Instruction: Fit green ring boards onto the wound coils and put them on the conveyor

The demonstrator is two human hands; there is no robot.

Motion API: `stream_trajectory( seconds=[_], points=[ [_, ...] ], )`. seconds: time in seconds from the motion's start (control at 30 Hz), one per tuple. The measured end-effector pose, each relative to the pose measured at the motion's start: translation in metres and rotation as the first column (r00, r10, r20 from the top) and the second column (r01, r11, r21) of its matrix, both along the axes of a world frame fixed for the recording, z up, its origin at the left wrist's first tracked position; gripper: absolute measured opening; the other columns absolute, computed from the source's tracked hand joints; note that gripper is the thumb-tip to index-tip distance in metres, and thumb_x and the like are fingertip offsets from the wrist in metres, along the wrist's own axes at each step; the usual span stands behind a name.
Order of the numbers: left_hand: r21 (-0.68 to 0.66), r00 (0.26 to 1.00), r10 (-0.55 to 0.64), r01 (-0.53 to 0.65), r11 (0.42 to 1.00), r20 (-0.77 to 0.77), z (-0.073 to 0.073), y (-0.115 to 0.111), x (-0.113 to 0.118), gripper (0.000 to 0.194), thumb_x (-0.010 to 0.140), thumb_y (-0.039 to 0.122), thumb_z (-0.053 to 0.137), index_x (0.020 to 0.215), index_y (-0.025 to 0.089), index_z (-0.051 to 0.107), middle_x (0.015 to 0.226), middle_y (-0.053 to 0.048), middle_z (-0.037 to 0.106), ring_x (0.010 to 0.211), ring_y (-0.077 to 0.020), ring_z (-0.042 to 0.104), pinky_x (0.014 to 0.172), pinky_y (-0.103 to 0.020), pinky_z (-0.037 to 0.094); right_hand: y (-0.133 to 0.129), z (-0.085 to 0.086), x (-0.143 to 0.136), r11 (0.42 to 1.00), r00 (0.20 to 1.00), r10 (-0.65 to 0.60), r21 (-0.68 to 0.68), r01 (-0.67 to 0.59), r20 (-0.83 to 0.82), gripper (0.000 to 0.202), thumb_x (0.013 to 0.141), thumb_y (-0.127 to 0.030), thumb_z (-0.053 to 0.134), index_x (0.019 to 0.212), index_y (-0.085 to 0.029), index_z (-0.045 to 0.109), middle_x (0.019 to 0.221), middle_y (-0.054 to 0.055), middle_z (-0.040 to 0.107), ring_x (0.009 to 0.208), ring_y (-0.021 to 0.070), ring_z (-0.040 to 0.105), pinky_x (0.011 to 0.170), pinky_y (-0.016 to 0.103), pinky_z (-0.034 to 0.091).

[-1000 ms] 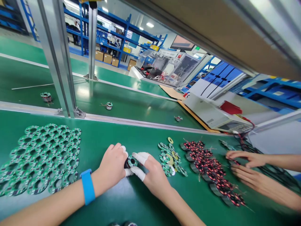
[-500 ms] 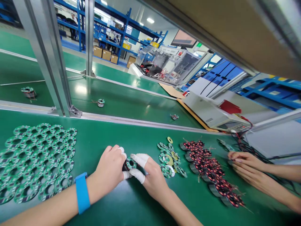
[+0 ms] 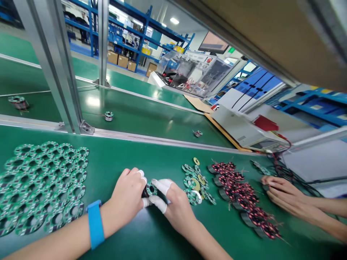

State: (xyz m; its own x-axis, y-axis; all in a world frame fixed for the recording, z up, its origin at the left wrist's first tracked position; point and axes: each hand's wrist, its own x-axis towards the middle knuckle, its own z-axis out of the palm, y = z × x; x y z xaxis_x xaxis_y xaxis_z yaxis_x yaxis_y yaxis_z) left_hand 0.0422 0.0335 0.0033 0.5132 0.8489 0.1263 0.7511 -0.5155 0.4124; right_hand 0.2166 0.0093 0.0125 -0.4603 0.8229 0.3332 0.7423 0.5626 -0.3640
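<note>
Two hands meet on one small part: a dark round coil with a green ring board (image 3: pixel 150 189) seated on its top face, held just above the green counter (image 3: pixel 151 155) between the person's own hands. The left hand (image 3: pixel 127 196) pinches it from the left, the right hand (image 3: pixel 173 206) from the right, white-capped fingertips (image 3: pixel 159 184) pressed on the board's rim. The part's axis points up and slightly toward the camera; both hands touch it, neither nearer. Whether the board is fully seated is hard to tell, since the fingers cover its edge.

Just right lies a small pile of ring boards (image 3: pixel 195 184), then a row of red-wound coils (image 3: pixel 241 195), where a co-worker's hands (image 3: pixel 282 195) rest. Far left spreads a sheet of ring boards (image 3: pixel 43 184).

Against a second ago, the grip is unchanged; the coils on the belt (image 3: pixel 108 115) behind have drifted left.
</note>
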Motion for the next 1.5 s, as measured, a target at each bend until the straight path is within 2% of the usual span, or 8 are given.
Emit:
stream_trajectory(
  seconds=[0.2, 0.47, 0.67, 1.07, 1.2, 1.3, 1.4, 1.5],
  points=[
    [-0.002, 1.000, 0.002, -0.002, 1.000, 0.007, -0.002, 0.000, 0.002, 0.013, 0.069, 0.025, 0.068, 0.074, 0.016, 0.059, 0.081, -0.005, 0.058, 0.083, -0.0231, 0.050, 0.070, -0.037, 0.037, 0.006, 0.007, -0.006, 0.983, 0.990, 0.013, -0.178, -0.038, -0.138, 0.027, 0.082, -0.027, 0.058, 0.107, -0.020, 0.060, 0.101, 0.010, 0.064, 0.092, 0.0213, 0.060, 0.080, 0.034, 0.052],
    [-0.061, 0.999, -0.039, 0.041, 0.997, 0.033, 0.024, -0.006, -0.009, 0.022, 0.069, 0.022, 0.067, 0.088, 0.014, 0.059, 0.093, -0.008, 0.057, 0.089, -0.0242, 0.050, 0.078, -0.037, 0.043, 0.007, 0.009, -0.011, 0.948, 0.977, -0.069, -0.317, 0.001, -0.203, 0.024, 0.073, -0.018, 0.063, 0.097, -0.020, 0.060, 0.089, 0.005, 0.063, 0.078, 0.0179, 0.056, 0.071, 0.030, 0.048],
    [0.207, 0.966, -0.260, 0.257, 0.944, -0.013, 0.003, -0.017, -0.003, 0.018, 0.081, 0.003, 0.045, 0.084, 0.014, 0.059, 0.084, -0.005, 0.058, 0.082, -0.0195, 0.052, 0.076, -0.032, 0.047, 0.011, 0.007, 0.001, 0.867, 0.949, -0.024, -0.479, -0.137, -0.314, 0.033, 0.076, -0.023, 0.064, 0.107, -0.020, 0.056, 0.103, 0.006, 0.060, 0.091, 0.0181, 0.055, 0.081, 0.032, 0.046],
    [0.514, 0.942, -0.256, 0.333, 0.790, -0.218, -0.011, -0.026, 0.007, 0.006, 0.074, 0.010, 0.056, 0.075, 0.011, 0.062, 0.075, -0.012, 0.061, 0.096, -0.0313, 0.053, 0.082, -0.043, 0.040, 0.011, -0.002, 0.001, 0.865, 0.909, -0.107, -0.488, -0.115, -0.403, 0.035, 0.070, -0.012, 0.060, 0.104, -0.021, 0.060, 0.097, 0.005, 0.062, 0.083, 0.0179, 0.053, 0.078, 0.033, 0.044],
    [0.393, 0.960, -0.266, 0.277, 0.877, -0.085, -0.003, -0.020, 0.001, 0.014, 0.074, 0.004, 0.053, 0.077, 0.014, 0.062, 0.075, -0.007, 0.060, 0.088, -0.0241, 0.055, 0.077, -0.036, 0.044, 0.011, 0.001, 0.000, 0.864, 0.907, -0.108, -0.490, -0.117, -0.407, 0.032, 0.071, -0.014, 0.060, 0.103, -0.020, 0.061, 0.093, 0.004, 0.063, 0.081, 0.0177, 0.053, 0.077, 0.032, 0.045],
    [0.129, 0.983, -0.126, 0.109, 0.986, 0.131, 0.016, -0.014, -0.005, 0.017, 0.074, 0.015, 0.059, 0.091, 0.017, 0.060, 0.087, -0.005, 0.059, 0.084, -0.0203, 0.054, 0.075, -0.033, 0.046, 0.010, 0.002, -0.001, 0.873, 0.911, -0.109, -0.477, -0.103, -0.397, 0.030, 0.073, -0.018, 0.060, 0.103, -0.020, 0.061, 0.095, 0.005, 0.063, 0.082, 0.0181, 0.054, 0.077, 0.032, 0.046],
    [-0.117, 0.988, 0.048, -0.031, 0.993, 0.146, 0.026, -0.011, -0.007, 0.039, 0.066, 0.039, 0.071, 0.093, 0.013, 0.059, 0.092, -0.008, 0.056, 0.087, -0.0242, 0.052, 0.076, -0.037, 0.046, 0.010, 0.002, -0.001, 0.875, 0.919, -0.103, -0.474, -0.098, -0.380, 0.030, 0.074, -0.018, 0.059, 0.104, -0.020, 0.061, 0.099, 0.006, 0.063, 0.085, 0.0188, 0.056, 0.079, 0.034, 0.047],
    [-0.198, 0.996, 0.054, -0.040, 0.979, 0.066, 0.022, -0.008, -0.005, 0.036, 0.065, 0.040, 0.074, 0.084, 0.013, 0.060, 0.087, -0.007, 0.056, 0.084, -0.0238, 0.052, 0.075, -0.036, 0.045, 0.009, 0.002, 0.002, 0.865, 0.928, -0.104, -0.493, -0.093, -0.357, 0.033, 0.074, -0.017, 0.057, 0.106, -0.020, 0.060, 0.103, 0.007, 0.063, 0.089, 0.0194, 0.057, 0.082, 0.036, 0.047]
  ],
)
